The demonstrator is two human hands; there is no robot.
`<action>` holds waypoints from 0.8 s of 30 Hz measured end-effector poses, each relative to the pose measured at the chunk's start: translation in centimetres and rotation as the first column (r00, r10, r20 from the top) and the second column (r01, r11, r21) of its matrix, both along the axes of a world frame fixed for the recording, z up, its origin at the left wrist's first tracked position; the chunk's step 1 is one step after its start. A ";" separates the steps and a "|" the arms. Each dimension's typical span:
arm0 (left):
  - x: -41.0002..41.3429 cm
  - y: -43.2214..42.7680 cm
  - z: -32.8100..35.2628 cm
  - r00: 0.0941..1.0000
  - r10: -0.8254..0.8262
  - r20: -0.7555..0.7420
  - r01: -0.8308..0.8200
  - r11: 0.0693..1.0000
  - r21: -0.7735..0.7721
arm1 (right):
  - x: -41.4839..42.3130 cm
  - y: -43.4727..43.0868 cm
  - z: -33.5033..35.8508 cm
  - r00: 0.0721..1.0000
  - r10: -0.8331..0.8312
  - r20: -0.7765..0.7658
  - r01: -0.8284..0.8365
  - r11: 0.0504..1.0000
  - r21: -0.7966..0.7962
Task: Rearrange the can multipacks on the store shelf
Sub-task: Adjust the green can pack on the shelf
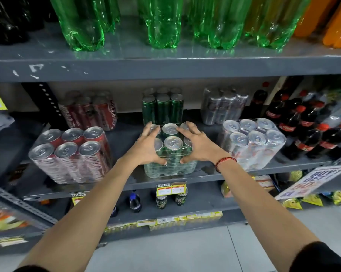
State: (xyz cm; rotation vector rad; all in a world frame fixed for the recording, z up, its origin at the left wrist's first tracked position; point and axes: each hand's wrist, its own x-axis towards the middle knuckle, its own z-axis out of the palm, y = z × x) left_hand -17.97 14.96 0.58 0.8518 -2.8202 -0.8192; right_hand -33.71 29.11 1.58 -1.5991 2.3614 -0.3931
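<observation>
Your left hand and right hand clasp the shrink-wrapped green six-can multipack at the grey metal shelf's front edge, between the red-can multipack and the silver-can multipack.

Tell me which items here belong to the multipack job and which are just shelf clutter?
Job: green can multipack under left hand and right hand; red multipack; silver multipack.
Clutter: green bottles, cola bottles, price tag.

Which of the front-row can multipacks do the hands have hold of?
The green can multipack in the middle; left hand and right hand grip it. The red multipack and silver multipack sit untouched.
</observation>
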 end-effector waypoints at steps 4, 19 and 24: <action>0.6 0.5 -0.2 1.000 -0.023 0.002 0.023 1.000 -0.011 | 0.6 0.8 -0.1 1.000 -0.011 -0.001 0.011 1.000 0.008; 0.9 -0.1 0.0 0.996 -0.066 0.062 0.072 0.993 -0.095 | 1.2 0.8 0.0 0.998 -0.058 0.005 0.058 0.998 0.016; 1.1 0.4 0.0 0.996 -0.084 0.027 0.087 0.991 -0.102 | 1.2 1.0 0.2 0.998 -0.066 0.008 0.066 0.997 0.048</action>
